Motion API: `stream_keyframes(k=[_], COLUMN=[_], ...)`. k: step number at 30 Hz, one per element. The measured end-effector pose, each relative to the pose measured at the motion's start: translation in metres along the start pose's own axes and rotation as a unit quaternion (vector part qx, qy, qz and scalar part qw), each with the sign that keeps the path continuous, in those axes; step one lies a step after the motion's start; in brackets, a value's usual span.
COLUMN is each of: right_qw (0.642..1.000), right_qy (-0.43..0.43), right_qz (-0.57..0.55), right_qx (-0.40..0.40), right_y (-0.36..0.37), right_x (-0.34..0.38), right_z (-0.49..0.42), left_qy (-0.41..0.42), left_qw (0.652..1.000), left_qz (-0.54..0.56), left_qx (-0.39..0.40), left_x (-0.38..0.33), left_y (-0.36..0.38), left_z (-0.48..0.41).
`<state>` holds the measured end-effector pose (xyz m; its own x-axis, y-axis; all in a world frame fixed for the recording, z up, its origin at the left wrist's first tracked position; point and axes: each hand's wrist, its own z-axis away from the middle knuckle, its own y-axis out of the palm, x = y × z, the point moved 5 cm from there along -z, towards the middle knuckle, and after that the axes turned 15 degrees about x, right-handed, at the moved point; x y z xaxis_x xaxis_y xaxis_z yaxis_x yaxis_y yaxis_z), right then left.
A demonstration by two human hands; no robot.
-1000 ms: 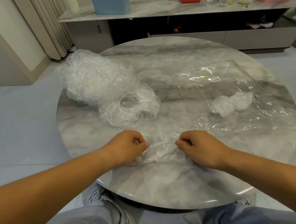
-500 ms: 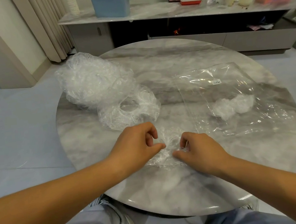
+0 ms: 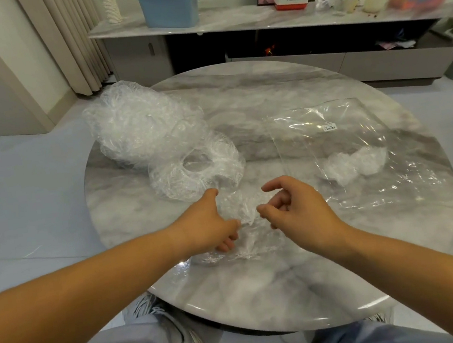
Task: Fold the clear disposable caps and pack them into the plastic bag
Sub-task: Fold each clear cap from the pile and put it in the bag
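Cap (image 3: 239,212) between hands (image 3: 206,226) (image 3: 299,214) (crumpled, tabletop)

Both bare forearms reach forward and angle inward, the hands close but apart. The left hand (image 3: 206,226) lies with its back up, thumb raised, fingers curled under. The right hand (image 3: 296,211) hovers, forefinger stretched toward the left, the other fingers loosely bent
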<state>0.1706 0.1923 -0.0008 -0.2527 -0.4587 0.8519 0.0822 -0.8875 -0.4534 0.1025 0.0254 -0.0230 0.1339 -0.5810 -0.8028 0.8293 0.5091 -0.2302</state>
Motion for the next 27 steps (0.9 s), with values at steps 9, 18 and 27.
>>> stream_keyframes(k=[9,18,27], right_qw=[0.926,0.916,0.990], right_qy=[0.153,0.142,0.089], right_qz=[-0.338,-0.370,0.054], right_qx=[0.070,0.065,0.092], right_y=[0.003,0.000,0.000], right_x=[-0.033,-0.039,-0.031], right_z=[-0.010,-0.008,0.003], left_qy=[-0.050,-0.066,-0.019], left_qw=[0.987,0.958,0.996], left_qz=[0.141,0.270,0.084], left_qx=[0.059,0.071,0.007], left_x=[0.013,0.024,0.021], left_y=[-0.011,-0.025,-0.027], left_z=[-0.002,-0.002,-0.002])
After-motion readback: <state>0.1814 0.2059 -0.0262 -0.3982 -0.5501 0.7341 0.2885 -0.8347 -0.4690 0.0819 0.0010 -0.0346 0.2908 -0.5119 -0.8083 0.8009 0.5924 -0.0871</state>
